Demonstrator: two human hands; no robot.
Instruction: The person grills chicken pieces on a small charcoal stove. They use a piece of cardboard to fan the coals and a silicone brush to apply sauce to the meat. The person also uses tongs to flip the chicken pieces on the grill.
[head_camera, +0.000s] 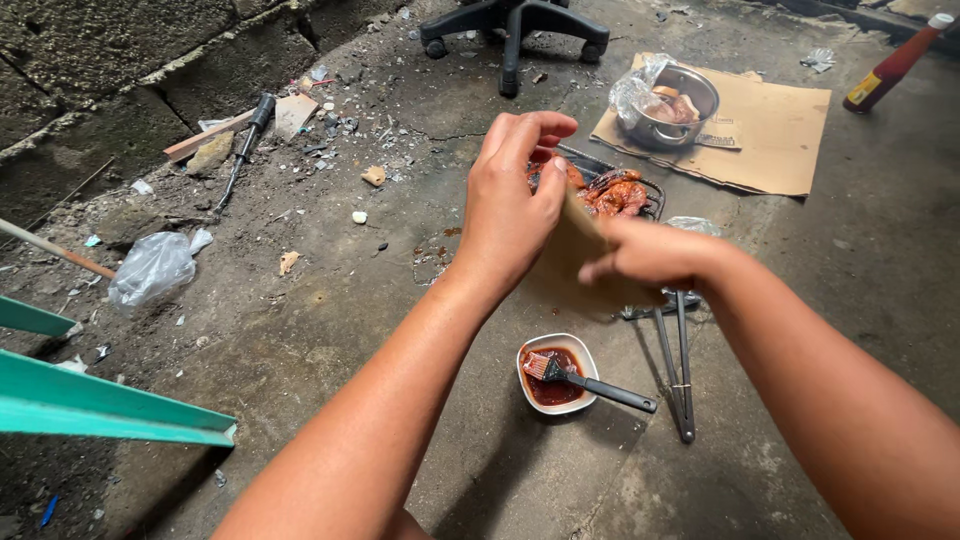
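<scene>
I hold a flat piece of cardboard (585, 265) in both hands, over the grill (640, 195) where sauced meat (618, 195) lies. My left hand (510, 205) pinches its upper edge, fingers curled over the top and thumb behind; my right hand (650, 255) grips its right side, blurred as if in motion. Both grips are closed on the board.

I judge this as fanning the grill: the board stands nearly upright just above the meat, and a good stroke calls for a firm hold and a sweep that stays clear of the food.

Below my hands on the floor sits a white bowl (557, 373) of red sauce with a black brush (590, 382) resting in it, and just right of it long metal tongs (678, 370). Toward the far edge of the floor a metal pot (675, 105) stands on a cardboard sheet (780, 135), a red bottle (895, 62) near the far right corner, and a chair base (515, 25) beyond.

Left of the grill the floor is open as far as the rubble by the wall (110, 70); a plastic bag (150, 270) lies there, well apart.
</scene>
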